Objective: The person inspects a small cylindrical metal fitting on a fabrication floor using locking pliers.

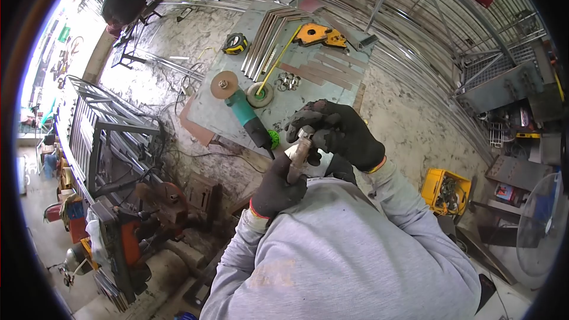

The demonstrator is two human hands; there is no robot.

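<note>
A short, worn metal cylinder with a shiny upper end (300, 155) is held between my hands, close to my chest. My left hand (277, 188), in a black glove, is closed round its lower part. My right hand (344, 133), gloved in black too, bends its fingers and thumb about the top end; exactly what they pinch is partly hidden. Just beyond my left hand lies a teal angle grinder (241, 109) with a brown disc, on the metal sheet. Small shiny metal rings (288, 81) and a round grinding disc (259, 95) lie past my hands.
Farther up the metal sheet (207, 98) are a tape measure (235, 43), metal strips (269, 38) and orange angle pieces (314, 34). A yellow crate (446, 191) stands right. Metal frames (89, 136) and a cut-off saw (163, 201) crowd the left. A crouching person (125, 3) is at upper left.
</note>
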